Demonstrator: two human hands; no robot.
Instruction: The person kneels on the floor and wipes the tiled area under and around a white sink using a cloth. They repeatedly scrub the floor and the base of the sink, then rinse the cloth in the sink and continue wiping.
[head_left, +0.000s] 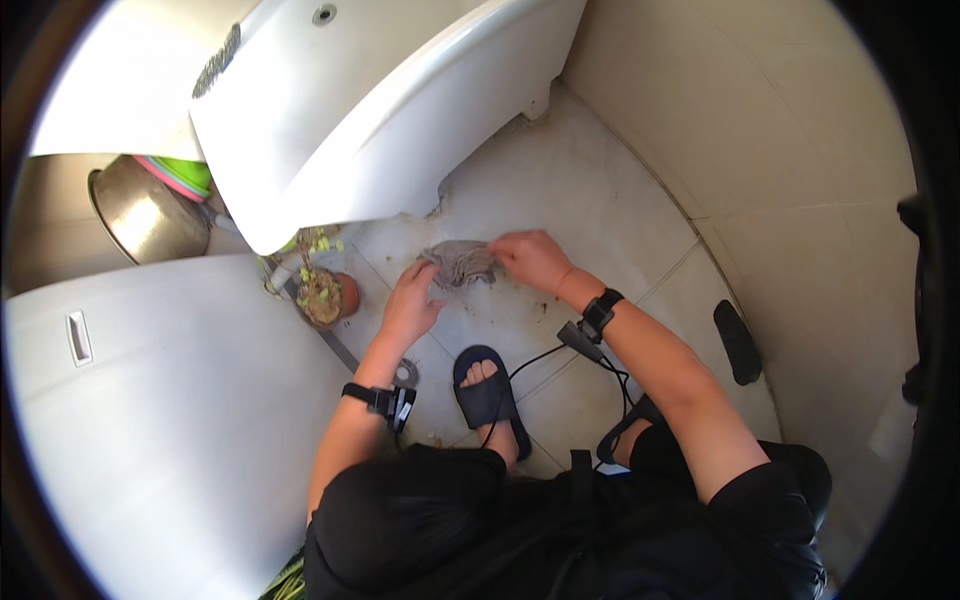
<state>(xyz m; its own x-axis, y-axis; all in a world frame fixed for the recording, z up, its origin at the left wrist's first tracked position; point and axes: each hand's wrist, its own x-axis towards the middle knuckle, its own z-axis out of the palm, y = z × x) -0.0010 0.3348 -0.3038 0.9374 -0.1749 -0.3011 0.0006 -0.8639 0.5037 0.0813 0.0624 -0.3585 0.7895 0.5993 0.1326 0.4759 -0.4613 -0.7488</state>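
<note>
A crumpled grey cloth (461, 264) lies on the pale tiled floor (600, 217), with dark specks of dirt scattered around it. The fingers of my right hand (534, 261) are closed on the cloth's right end. My left hand (411, 301) is at the opposite end, its fingertips at the cloth's edge and its thumb held apart. Each wrist wears a black strap with a small device, and a thin black cable hangs from the right one.
A white basin (405, 142) overhangs the floor ahead. To the left are a potted plant (321, 296), a grey hose (330, 341), a metal pot (150, 214) and a white panel (187, 390) with a recessed handle. A dark elongated object (737, 343) rests by the right wall (787, 150).
</note>
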